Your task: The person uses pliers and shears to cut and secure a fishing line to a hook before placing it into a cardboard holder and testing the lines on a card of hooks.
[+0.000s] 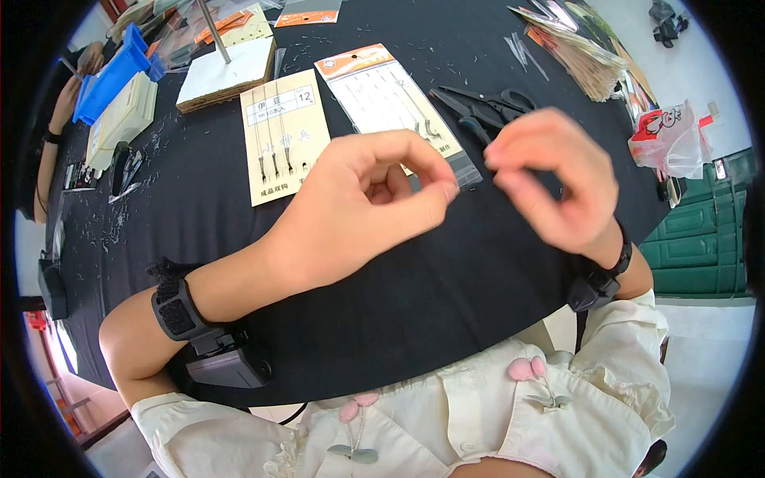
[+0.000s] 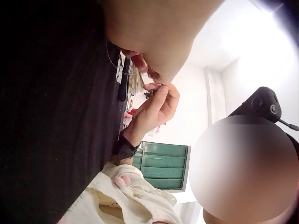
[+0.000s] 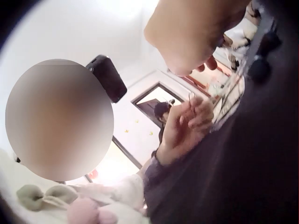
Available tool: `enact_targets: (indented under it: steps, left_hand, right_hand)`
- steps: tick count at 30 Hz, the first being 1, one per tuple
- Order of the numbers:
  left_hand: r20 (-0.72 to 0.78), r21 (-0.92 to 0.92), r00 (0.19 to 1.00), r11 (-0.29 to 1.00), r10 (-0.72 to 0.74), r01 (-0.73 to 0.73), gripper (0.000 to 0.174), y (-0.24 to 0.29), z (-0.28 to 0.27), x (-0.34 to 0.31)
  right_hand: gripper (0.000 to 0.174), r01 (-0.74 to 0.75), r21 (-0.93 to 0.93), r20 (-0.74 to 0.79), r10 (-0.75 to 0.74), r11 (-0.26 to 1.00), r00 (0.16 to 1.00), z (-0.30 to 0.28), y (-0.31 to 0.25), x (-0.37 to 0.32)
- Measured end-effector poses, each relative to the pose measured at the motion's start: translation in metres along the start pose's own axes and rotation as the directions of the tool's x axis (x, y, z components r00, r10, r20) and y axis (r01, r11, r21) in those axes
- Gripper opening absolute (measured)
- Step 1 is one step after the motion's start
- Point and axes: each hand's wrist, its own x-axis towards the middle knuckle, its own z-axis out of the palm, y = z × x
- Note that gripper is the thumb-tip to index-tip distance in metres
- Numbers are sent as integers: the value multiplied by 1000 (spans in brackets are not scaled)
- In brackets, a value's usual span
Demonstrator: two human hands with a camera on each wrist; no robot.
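Item: left hand, thumb and index fingertip brought together, pinching a thin clear line, which loops out beside the hand in the left wrist view.
Item: right hand, just beside the left fingertips, fingers curled, thumb and index tips close; whether anything sits between them cannot be told.
Below both hands: black cloth, covering the table.
Directly beyond the left hand: one pale yellow card, printed, numbered 12, with dark-tipped lines mounted on it.
Beyond the gap between the hands: one packet, orange header, hooked pieces at its near end.
Just beyond the right hand: black-handled tools, lying near the packet.
Farther beyond the right hand: a fanned stack of packets; right of it, a red-and-white plastic bag.
Farther beyond the left hand: white-topped block with an upright metal rod.
Well left of the left hand: blue tray, stack of cream cards, scattered clear clippings.
Far left edge: another person's arm.
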Motion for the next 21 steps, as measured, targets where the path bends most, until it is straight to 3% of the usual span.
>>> enact_targets:
  steps: [2,3,4,5,7,10,21]
  left_hand:
    - [-66,-43,997,999,30,-33,10,-3,2,1]
    - [-105,-62,994,997,38,-45,11,-4,2,2]
    - [-143,-81,989,995,44,-56,12,-4,2,2]
    - [-143,-80,989,995,46,-58,12,-4,2,3]
    - [-177,-171,983,982,45,-75,14,-5,2,4]
    - [-155,-257,988,966,-12,-29,15,-1,0,2]
    - [-206,-226,977,970,48,-95,18,-5,2,4]
  right_hand:
    - [10,-194,1,-112,193,981,975,-7,9,0]
    - [10,-214,-130,-57,209,968,976,-13,17,0]
    - [11,-224,-259,-4,231,939,973,-19,25,-2]
    - [11,-223,-260,-5,230,939,973,-22,28,-4]
    - [19,-107,-473,144,197,874,970,-24,32,-7]
    - [25,-216,-368,175,296,904,939,-21,25,-8]
    - [28,-250,-376,255,359,892,898,-15,20,-10]
